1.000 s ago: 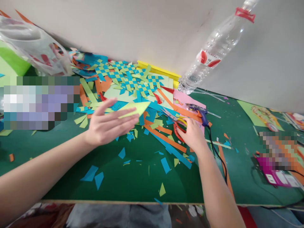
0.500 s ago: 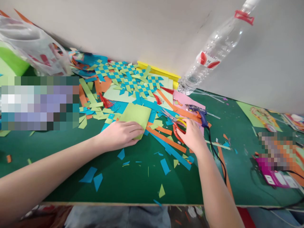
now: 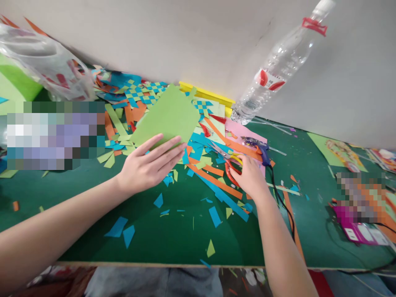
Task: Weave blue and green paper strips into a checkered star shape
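My left hand holds a light green sheet of paper by its lower edge, fingers stretched along the near side; the thumb is hidden. Tilted up off the table, the sheet covers part of a pile of blue-and-green woven paper pieces. To the right, my right hand grips the red and yellow handles of a pair of scissors. Its blades point to the back left, slightly apart, over blue and orange paper strips. A red tassel lies between the sheet and the scissors.
A blue glue gun with a black cord lies right of the scissors on pink paper. Behind stands a clear plastic bottle against the wall. A plastic bag is at the left. Paper scraps litter the green table.
My left hand has lifted the green sheet from the table and tilted it up, uncovering scraps below and hiding some woven pieces behind. My right hand and the scissors have barely moved.
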`<action>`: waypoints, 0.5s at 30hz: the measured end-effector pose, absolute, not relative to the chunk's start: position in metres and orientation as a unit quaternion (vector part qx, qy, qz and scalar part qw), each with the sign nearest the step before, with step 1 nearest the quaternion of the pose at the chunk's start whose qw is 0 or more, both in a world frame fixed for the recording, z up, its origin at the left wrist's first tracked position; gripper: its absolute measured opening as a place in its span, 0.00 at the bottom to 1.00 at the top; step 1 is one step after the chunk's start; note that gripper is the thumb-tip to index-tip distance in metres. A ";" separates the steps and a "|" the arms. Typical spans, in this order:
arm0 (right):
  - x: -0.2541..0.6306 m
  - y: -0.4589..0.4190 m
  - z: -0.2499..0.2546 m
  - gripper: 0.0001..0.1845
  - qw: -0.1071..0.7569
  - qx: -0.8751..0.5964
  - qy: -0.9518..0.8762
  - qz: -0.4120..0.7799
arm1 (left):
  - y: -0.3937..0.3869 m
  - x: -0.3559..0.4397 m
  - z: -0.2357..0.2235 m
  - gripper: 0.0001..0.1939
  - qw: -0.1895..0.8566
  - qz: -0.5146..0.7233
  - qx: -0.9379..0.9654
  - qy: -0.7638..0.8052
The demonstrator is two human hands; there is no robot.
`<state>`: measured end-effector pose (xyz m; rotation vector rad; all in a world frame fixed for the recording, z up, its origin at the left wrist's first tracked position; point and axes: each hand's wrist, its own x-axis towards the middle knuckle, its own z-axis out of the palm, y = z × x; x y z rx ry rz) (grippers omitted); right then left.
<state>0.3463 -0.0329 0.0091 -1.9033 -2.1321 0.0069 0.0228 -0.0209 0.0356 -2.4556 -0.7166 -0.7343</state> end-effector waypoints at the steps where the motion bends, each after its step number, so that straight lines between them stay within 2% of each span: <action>1: 0.347 -0.033 0.009 0.21 0.139 -0.659 -0.739 0.001 | -0.019 0.024 0.033 0.21 0.223 -0.245 -0.899 -0.286; 7: 0.349 -0.033 0.007 0.22 0.139 -0.654 -0.743 -0.006 | -0.011 0.031 0.014 0.22 0.134 -0.125 -0.919 -0.350; 15: 0.349 -0.033 0.006 0.22 0.136 -0.656 -0.742 -0.005 | -0.010 0.035 0.010 0.16 0.111 -0.146 -0.919 -0.348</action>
